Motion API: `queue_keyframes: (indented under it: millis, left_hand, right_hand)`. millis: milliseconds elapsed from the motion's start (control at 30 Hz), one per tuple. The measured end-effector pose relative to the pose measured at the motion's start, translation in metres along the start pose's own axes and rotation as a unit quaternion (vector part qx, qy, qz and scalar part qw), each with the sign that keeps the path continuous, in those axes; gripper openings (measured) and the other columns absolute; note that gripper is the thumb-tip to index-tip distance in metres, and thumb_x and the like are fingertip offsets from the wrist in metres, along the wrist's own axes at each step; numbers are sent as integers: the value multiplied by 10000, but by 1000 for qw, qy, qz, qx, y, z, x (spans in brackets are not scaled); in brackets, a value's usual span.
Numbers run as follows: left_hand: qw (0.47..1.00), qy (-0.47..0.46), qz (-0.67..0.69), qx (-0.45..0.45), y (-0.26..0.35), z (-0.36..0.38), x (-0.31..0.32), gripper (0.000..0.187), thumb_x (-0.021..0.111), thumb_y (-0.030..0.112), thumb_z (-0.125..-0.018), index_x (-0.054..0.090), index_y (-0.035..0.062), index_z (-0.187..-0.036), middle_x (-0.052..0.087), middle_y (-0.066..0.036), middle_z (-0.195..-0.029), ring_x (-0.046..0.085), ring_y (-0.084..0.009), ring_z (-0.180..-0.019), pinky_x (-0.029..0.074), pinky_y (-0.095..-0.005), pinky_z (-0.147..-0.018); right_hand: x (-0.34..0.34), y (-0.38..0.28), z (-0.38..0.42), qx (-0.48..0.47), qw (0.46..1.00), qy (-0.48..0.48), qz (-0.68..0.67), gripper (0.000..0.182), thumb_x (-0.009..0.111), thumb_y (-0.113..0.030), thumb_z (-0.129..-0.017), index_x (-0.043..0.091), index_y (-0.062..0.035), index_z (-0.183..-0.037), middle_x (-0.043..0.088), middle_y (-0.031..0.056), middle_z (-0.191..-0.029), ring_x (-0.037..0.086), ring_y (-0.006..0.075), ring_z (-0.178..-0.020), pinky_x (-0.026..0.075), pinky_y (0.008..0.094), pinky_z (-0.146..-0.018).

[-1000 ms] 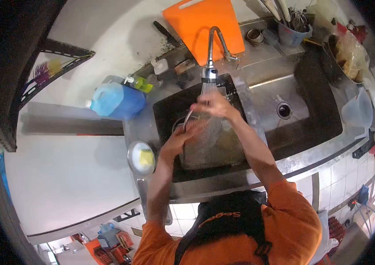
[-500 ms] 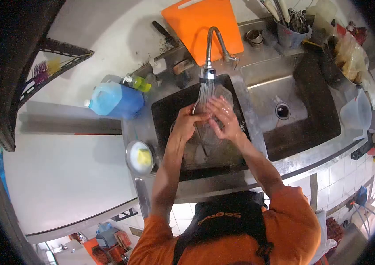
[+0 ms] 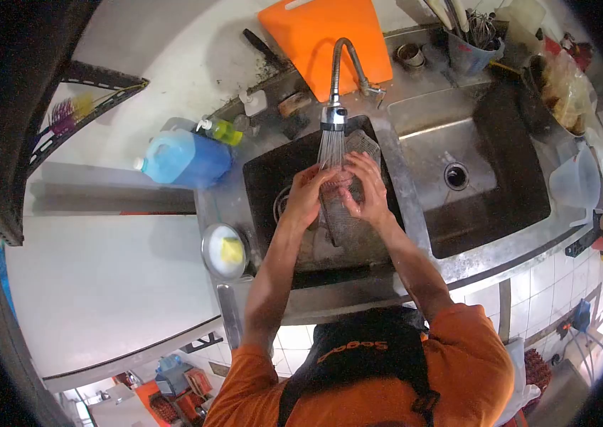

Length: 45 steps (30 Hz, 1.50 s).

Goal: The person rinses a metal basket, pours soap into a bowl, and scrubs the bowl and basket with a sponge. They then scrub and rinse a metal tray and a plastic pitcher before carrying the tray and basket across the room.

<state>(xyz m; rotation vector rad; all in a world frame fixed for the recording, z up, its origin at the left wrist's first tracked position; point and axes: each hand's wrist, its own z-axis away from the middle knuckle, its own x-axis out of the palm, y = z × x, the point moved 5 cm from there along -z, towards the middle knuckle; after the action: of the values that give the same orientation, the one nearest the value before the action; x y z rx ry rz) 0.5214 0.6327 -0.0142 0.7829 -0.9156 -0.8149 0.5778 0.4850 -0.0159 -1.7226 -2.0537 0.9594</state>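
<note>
Centre of frame | grey perforated metal piece [image 3: 363, 145] gripped at its edge by left hand [image 3: 304, 197], touched by right hand [image 3: 367, 188]; whether right is clamped cannot be told | below silver gooseneck tap [image 3: 334, 114], long axis running roughly top to bottom, both hands similarly near

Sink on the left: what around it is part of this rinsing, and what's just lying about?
Part of it:
- left hand and right hand, at a perforated piece
- running faucet
- left sink
- yellow sponge, possibly

Lying about, it seems:
- orange board
- blue jug
- green bottle
- whisk tub
</note>
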Motion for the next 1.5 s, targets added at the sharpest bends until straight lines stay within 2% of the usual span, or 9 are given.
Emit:
queue_keyframes:
  millis: [567,667,800,933,1033,1167,1333,1433,1500]
  left_hand:
    - [993,-69,-93,15,7,10,2,233,669,79,-885,636,14,-1106,672,-29,-1005,623,-132,-902,502,-284,-829]
    - [994,-49,-101,10,7,10,0,254,663,69,-876,626,26,-1124,669,-34,-1038,620,-154,-934,495,-294,-848]
    - [997,-32,-63,22,-3,19,-1,342,668,32,-865,591,12,-1197,649,-26,-1055,611,-140,-964,526,-314,-831]
    - [997,-49,-46,43,20,36,22,343,656,15,-863,598,9,-1201,653,-30,-1031,622,-153,-998,555,-345,-832]
    - [998,-56,-4,-4,-9,20,-5,301,654,11,-861,623,4,-1161,668,-50,-1023,647,-177,-979,557,-338,-830]
    - [998,-17,67,-9,-11,21,-15,269,655,38,-870,637,-12,-1134,678,-72,-1033,668,-195,-906,556,-351,-838]
    - [996,71,43,-17,-2,31,-22,273,648,34,-859,640,-27,-1125,650,-137,-1177,672,-222,-947,548,-430,-877]
    - [980,-122,153,-47,0,37,-16,537,614,16,-828,503,5,-1354,604,-136,-1269,623,-275,-1089,550,-445,-860]
    - [978,-139,156,-17,4,44,-11,593,605,9,-825,448,3,-1397,571,-142,-1307,602,-298,-1129,541,-498,-889]
  right_hand:
    - [3,-9,4,2,999,-1,54,377,729,-116,-760,625,-68,-1119,571,147,-1295,515,371,-1231,354,531,-1090]
    - [9,-13,8,-67,995,1,73,286,693,-146,-792,673,-83,-1071,608,139,-1230,527,368,-1210,350,530,-1090]
    - [-1,4,-13,46,995,-1,88,237,609,-158,-835,691,-56,-1034,638,127,-1179,549,369,-1185,381,525,-1063]
    - [4,-11,0,-56,992,-114,-24,261,568,-123,-830,690,-34,-1042,637,135,-1220,541,360,-1219,413,517,-1049]
    - [2,-3,-5,18,999,-35,3,258,535,-104,-871,697,0,-1042,638,168,-1194,564,346,-1201,393,515,-1062]
    - [7,-15,-3,-50,997,-63,-5,395,586,-102,-845,601,23,-1220,600,196,-1253,542,380,-1202,376,506,-1061]
    - [-10,16,-9,90,988,80,100,558,553,-300,-934,434,-10,-1397,471,223,-1381,446,399,-1266,316,474,-1085]
    - [22,64,16,335,923,19,-187,517,487,-314,-990,427,6,-1392,439,228,-1402,435,379,-1277,309,428,-1094]
    - [25,58,5,280,942,-93,-161,435,436,-251,-1020,446,-3,-1376,466,219,-1374,453,378,-1262,328,400,-1083]
